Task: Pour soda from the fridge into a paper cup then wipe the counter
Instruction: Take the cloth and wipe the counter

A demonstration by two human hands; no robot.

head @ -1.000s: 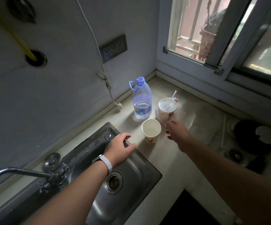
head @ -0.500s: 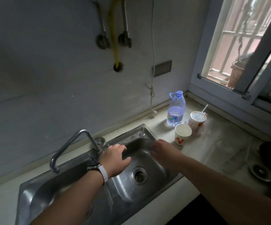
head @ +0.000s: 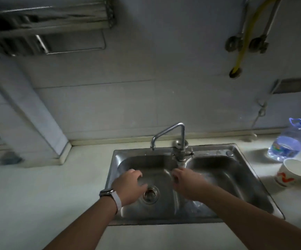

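Fingers of the left hand are hanging loosely curled over the left basin of the sink, holding nothing. The right hand is hovering beside it, its fingers likewise slack and gripping nothing, just below the tap. That tap is rising from the divider between the basins, straight ahead of both hands. The paper cup is sitting on the worktop right of the sink, near a water bottle and well apart from either hand. Left of the sink's rim the worktop is running to a boxed column, with a metal rack hanging on the wall above.
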